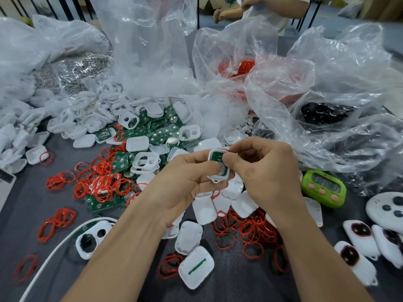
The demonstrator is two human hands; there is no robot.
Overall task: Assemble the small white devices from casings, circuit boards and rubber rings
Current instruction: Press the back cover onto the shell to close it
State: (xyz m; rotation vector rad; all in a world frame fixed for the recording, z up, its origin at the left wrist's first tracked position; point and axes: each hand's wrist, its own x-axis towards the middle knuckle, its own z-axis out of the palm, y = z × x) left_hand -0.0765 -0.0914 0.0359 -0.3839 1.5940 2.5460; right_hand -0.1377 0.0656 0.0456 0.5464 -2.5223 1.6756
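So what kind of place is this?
Likely a small hand-assembly workshop: loose piles of white casings, green circuit boards and red rubber rings lie among plastic bags, and a green timer sits nearby.

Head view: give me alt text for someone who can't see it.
The left hand and right hand pinch a white casing holding a green circuit board above a dark table. Red rubber rings, loose casings and boards litter it; clear plastic bags behind, a green timer at right.
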